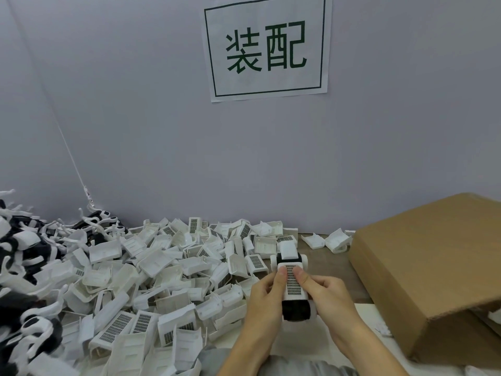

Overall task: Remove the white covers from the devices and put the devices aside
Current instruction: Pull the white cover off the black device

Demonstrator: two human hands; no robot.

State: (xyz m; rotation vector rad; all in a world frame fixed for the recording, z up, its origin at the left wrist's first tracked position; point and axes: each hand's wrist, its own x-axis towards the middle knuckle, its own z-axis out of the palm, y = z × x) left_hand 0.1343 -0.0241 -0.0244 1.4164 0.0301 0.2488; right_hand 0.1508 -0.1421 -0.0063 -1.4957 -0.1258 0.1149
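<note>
Head view. Landmark: cardboard box (428, 270), lying on the counter (329, 270).

Device (293, 280) is held just left of the box, above the counter, lengthwise away from the person. Its white cover (292, 283), with a dark grille strip down the middle, sits on the black body; the near black end shows bare below it. Judgement: cover is partly off or about to be slid, not yet free.

Left hand (264, 297) grips the device's left side, thumb laid on the cover top. Right hand (329, 294) grips the right side, thumb likewise on the cover. Fingers of both hands are curled round the body. Likely reason: the fingers brace the body while the two thumbs push the cover along it.

Pile of removed covers (168, 270) lies further left of the box, reaching back to the wall. Beyond it, far left of the box, a heap of black-and-white devices (24, 256), probably the finished ones, kept apart from the covers.

Paper sign (267, 46) hangs on the wall above.
</note>
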